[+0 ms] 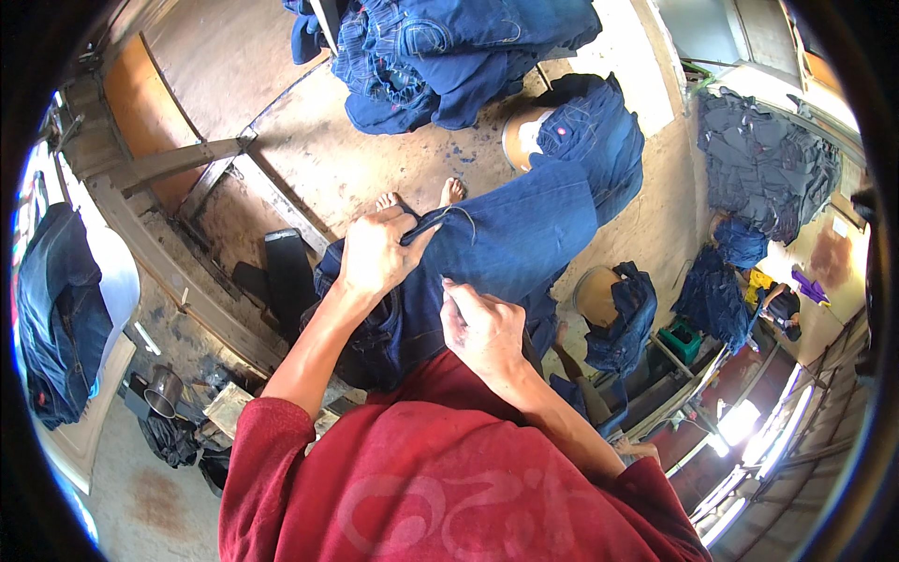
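Note:
A pair of blue jeans [524, 220] lies across my lap, one leg stretching away to the upper right. My left hand [377, 253] is closed on an edge of the denim, pinching it between thumb and fingers. A pale loose thread curls from the cloth beside that grip. Lower and to the right, my right hand [484, 328] is closed, with thumb and forefinger together against the denim. Whatever may be between those fingertips is too small to make out. Dark folds of the garment bunch under my left wrist.
A heap of jeans [459, 56] is at the top, with more denim [595, 140] draped over a round stool. Wooden beams [173, 161] stand at left near a metal cup [164, 390]. Rightward are a dark garment pile [768, 159], a green crate [681, 339] and another person [781, 307].

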Tool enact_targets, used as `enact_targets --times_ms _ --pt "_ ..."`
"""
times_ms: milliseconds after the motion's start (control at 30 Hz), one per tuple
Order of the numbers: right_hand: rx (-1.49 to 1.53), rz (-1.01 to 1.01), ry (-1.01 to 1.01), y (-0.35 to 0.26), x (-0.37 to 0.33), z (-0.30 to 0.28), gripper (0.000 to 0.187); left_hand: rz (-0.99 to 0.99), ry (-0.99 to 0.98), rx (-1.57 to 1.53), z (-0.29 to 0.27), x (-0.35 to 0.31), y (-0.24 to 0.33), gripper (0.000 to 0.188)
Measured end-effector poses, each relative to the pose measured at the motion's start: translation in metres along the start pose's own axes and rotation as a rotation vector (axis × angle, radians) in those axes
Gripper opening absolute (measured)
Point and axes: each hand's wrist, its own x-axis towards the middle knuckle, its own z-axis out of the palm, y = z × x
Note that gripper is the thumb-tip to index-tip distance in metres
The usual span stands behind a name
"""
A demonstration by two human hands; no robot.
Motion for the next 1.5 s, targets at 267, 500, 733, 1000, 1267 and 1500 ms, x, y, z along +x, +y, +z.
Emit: enact_targets --times_ms 267,500,733,1000,1267,1500 --pt "-0.014 -0.069 0.04 0.006 0.002 -0.002 0.018 0.019 0.036 -0.015 -0.001 -0.001 0.002 0.029" --pt "-0.04 -0.019 -0.003 0.006 0.001 -0.002 0.016 0.013 0.038 -0.008 0.0 0.001 0.002 0.03" --pt "-0.063 -0.036 0.004 0.009 0.0 -0.002 0.015 0.017 0.036 0.003 0.001 -0.001 0.002 0.03" --pt "-0.066 -0.017 -0.002 0.009 0.0 -0.002 0.017 0.012 0.054 -0.023 0.0 0.002 0.003 0.03" --pt "-0.049 -0.041 0.062 0.011 0.002 -0.001 0.016 -0.006 0.048 0.013 0.003 -0.002 0.002 0.032" --pt "-0.082 0.012 0.006 0.011 0.0 -0.002 0.015 0.01 0.042 0.0 0.002 -0.002 0.0 0.025"
